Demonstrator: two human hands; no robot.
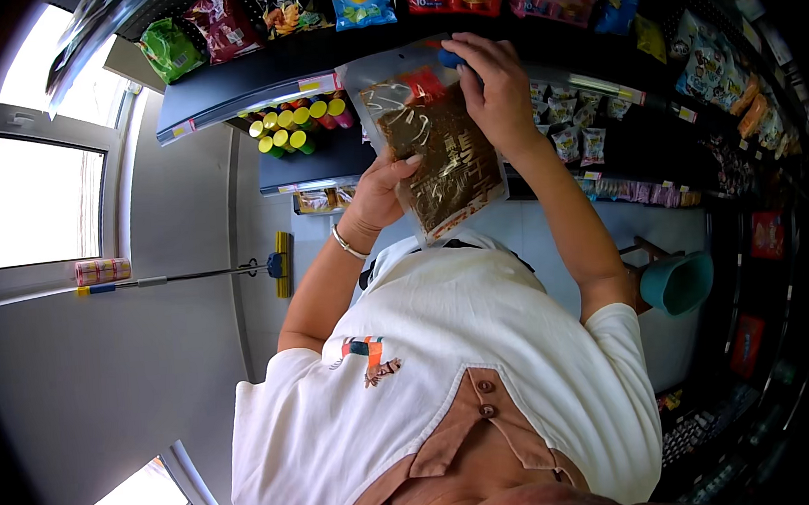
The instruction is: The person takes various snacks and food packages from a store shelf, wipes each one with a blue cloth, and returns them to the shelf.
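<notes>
A large clear plastic food pouch point(440, 146) with brown contents, a red patch and printed writing is held tilted in front of my chest, before the shelves. My left hand point(387, 187) grips its lower left edge, with the thumb lying on the front. My right hand point(495, 84) is at the pouch's top right corner, where the fingers and thumb pinch a small blue object point(449, 59). Whether the blue object is attached to the pouch, I cannot tell.
Shelves carry snack bags point(361, 2), tubes with yellow lids point(299, 120) and small packets point(562, 111). A mop point(281, 265) leans by the left wall near a window. At the right stands a teal bin point(677, 284); a roll of labels point(103, 271) lies on the windowsill.
</notes>
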